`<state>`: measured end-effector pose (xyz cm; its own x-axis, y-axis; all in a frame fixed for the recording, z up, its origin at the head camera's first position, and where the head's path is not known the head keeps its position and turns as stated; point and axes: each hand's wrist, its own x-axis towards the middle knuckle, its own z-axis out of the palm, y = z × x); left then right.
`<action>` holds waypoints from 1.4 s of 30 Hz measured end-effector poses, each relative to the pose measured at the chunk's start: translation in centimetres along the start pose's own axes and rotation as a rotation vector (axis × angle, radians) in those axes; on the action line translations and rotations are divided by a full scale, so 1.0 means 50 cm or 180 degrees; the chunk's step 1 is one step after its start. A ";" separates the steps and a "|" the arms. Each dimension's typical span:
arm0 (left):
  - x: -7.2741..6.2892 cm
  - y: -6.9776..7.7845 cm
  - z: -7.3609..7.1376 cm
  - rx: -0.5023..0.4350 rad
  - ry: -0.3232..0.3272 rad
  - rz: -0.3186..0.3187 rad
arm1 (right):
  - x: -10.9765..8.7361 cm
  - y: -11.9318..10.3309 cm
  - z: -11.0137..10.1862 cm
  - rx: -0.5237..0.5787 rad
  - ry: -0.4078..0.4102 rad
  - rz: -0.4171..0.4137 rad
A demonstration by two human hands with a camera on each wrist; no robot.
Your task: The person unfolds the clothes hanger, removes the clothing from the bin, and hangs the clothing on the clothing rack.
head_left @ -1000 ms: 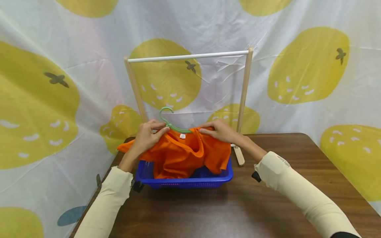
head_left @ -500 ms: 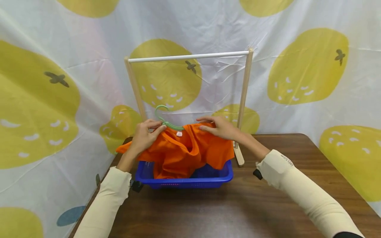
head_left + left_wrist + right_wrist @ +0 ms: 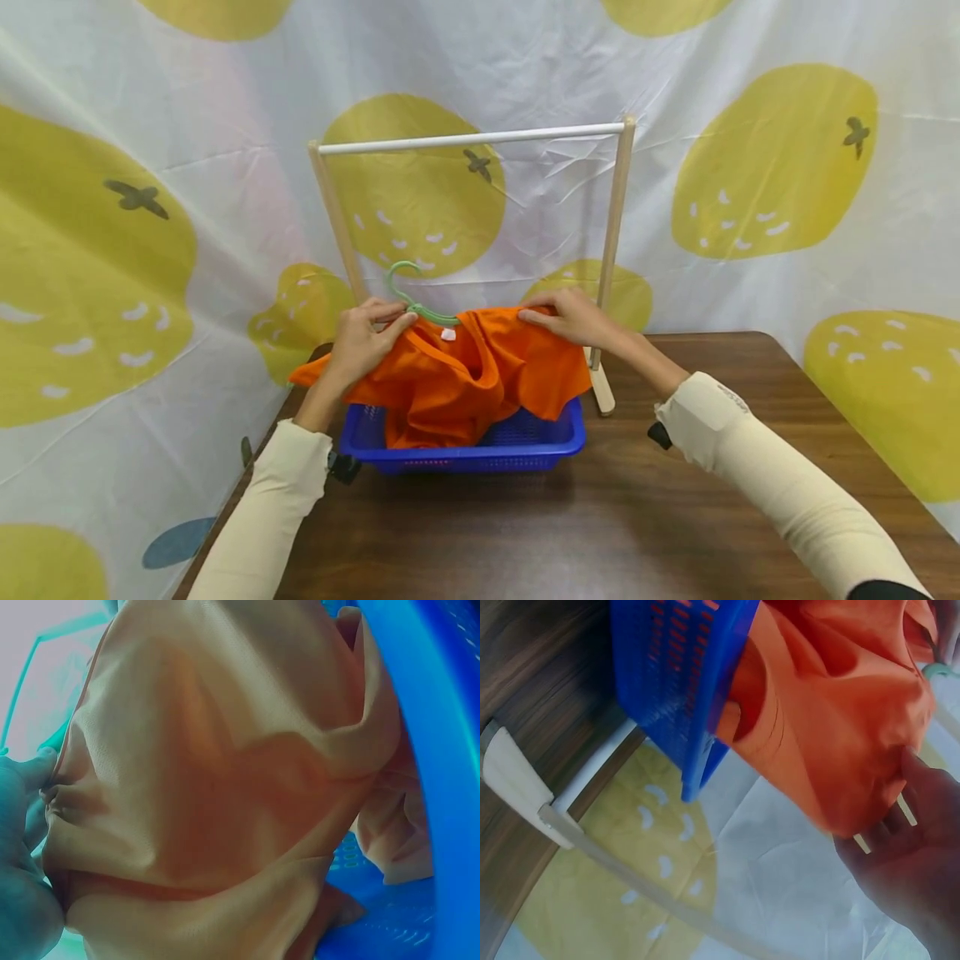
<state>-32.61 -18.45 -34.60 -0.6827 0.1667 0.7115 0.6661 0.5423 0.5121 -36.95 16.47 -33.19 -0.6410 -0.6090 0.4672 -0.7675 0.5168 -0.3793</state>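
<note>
An orange T-shirt [image 3: 442, 387] with a white neck tag spreads over the blue basket [image 3: 480, 454], its lower part down inside. Through its neckline shows a green clothes hanger [image 3: 435, 316], hook upward. My left hand [image 3: 362, 340] pinches the hanger just below the hook, together with the shirt's collar; in the left wrist view, the cloth [image 3: 180, 787] bunches at those fingers. At the other shoulder, my right hand [image 3: 573, 319] pinches the shirt between thumb and fingers, as the right wrist view also shows. The hanger's arms are hidden under the cloth.
Behind the basket stands a wooden rack with a white crossbar [image 3: 472, 140]; its right foot [image 3: 602, 392] rests on the brown table [image 3: 675, 500] beside the basket. A fruit-print curtain [image 3: 750, 283] hangs close behind the table and along its left side.
My right hand has slid outward along the shoulder, its fingers loosening and then pinching again. The hanger's hook has shifted slightly left and up, and less of the hanger shows.
</note>
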 end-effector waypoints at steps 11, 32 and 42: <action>0.008 0.010 0.030 0.0014 -0.0042 0.0055 | 0.037 -0.043 0.037 0.0000 -0.0168 -0.0031; 0.032 0.059 0.006 0.0313 -0.0632 -0.0151 | 0.050 -0.072 0.081 0.0437 0.0287 0.0245; -0.019 0.004 -0.099 0.0961 -0.0484 0.0028 | 0.037 -0.056 0.061 0.0469 0.0433 0.0286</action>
<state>-30.34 -22.59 -32.78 -0.7295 0.2811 0.6236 0.5686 0.7560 0.3243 -36.01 12.05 -33.69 -0.7072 -0.4726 0.5259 -0.7070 0.4657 -0.5323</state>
